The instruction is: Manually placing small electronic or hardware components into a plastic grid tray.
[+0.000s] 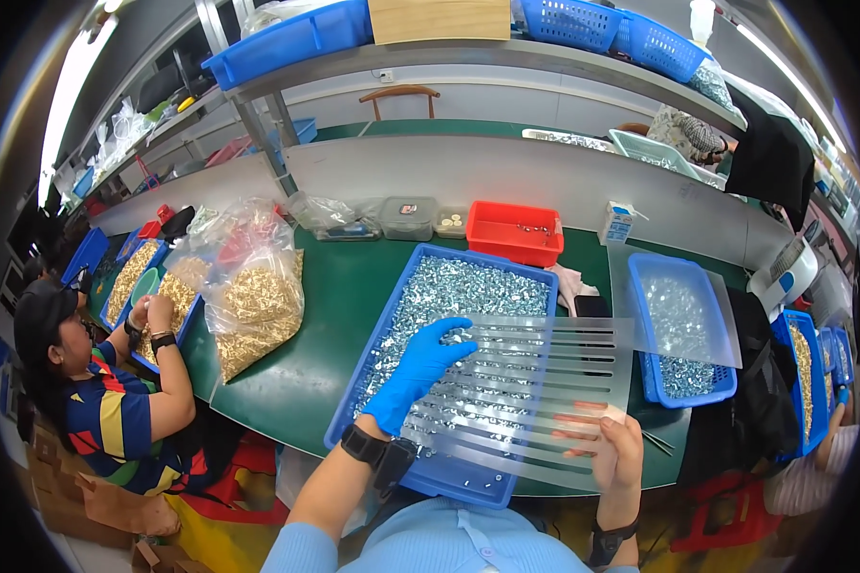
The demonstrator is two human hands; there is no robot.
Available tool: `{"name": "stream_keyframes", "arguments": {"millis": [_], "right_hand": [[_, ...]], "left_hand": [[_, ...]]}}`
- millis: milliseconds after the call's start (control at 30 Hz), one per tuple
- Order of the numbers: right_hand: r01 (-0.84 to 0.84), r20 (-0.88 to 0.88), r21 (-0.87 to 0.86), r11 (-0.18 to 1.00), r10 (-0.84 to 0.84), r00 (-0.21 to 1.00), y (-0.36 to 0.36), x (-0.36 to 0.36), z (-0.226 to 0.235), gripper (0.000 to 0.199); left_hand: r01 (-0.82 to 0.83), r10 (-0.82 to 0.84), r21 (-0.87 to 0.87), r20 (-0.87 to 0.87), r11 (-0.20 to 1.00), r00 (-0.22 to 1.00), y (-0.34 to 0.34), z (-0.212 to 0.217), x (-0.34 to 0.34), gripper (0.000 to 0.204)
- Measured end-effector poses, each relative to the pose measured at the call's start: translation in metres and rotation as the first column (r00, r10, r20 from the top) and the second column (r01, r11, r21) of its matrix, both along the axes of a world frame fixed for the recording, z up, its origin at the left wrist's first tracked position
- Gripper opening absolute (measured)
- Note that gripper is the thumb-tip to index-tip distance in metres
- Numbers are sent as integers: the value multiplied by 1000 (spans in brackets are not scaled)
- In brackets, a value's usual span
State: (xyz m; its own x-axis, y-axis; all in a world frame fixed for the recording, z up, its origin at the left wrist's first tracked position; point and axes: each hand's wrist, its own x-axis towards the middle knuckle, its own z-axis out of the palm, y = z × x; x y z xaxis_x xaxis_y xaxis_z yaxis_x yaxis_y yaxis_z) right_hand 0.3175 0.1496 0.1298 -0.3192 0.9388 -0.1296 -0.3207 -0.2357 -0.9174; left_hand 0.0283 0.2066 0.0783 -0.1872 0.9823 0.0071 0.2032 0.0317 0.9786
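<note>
A clear plastic sheet with several long parallel slots (583,336) lies tilted over a blue tray (389,329) of small silvery metal parts (430,283). My right hand (616,444), bare, grips the sheet's right end, thumb above and fingers showing through from beneath. My left hand (420,368), in a blue glove, is over the tray at the sheet's far left corner. Its thumb and fingers are apart, with metal parts seen between them; whether they touch the sheet is hard to see. Loose parts lie in the tray's near end, below the sheet.
Right of the tray, another blue basket (648,379) of metal parts has a clear sheet (726,325) across it. A red bin (514,232) and grey lidded box (408,218) stand behind. Left are a bag of gold-coloured parts (258,310) and a co-worker (115,401). A shelf (506,55) spans above.
</note>
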Motion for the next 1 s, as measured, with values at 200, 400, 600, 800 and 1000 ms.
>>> {"name": "stream_keyframes", "arguments": {"millis": [200, 400, 600, 800, 1000], "right_hand": [[35, 17, -48, 998, -34, 999, 4, 9, -5, 49], [48, -55, -26, 998, -50, 997, -3, 19, -11, 47], [119, -44, 48, 992, -117, 992, -8, 21, -1, 47], [154, 0, 83, 984, -155, 988, -3, 20, 3, 46], [152, -10, 58, 987, -152, 988, 2, 20, 1, 46]], "left_hand": [[-112, 152, -175, 235, 978, 960, -10, 14, -13, 15], [-245, 269, -148, 760, 958, 591, -20, -3, -5, 15], [-188, 131, -37, 848, 981, 513, 3, -1, 37, 17], [-198, 88, -26, 947, 980, 310, 13, -3, 38, 28], [-320, 139, -24, 929, 947, 344, -4, -2, 28, 33]]}}
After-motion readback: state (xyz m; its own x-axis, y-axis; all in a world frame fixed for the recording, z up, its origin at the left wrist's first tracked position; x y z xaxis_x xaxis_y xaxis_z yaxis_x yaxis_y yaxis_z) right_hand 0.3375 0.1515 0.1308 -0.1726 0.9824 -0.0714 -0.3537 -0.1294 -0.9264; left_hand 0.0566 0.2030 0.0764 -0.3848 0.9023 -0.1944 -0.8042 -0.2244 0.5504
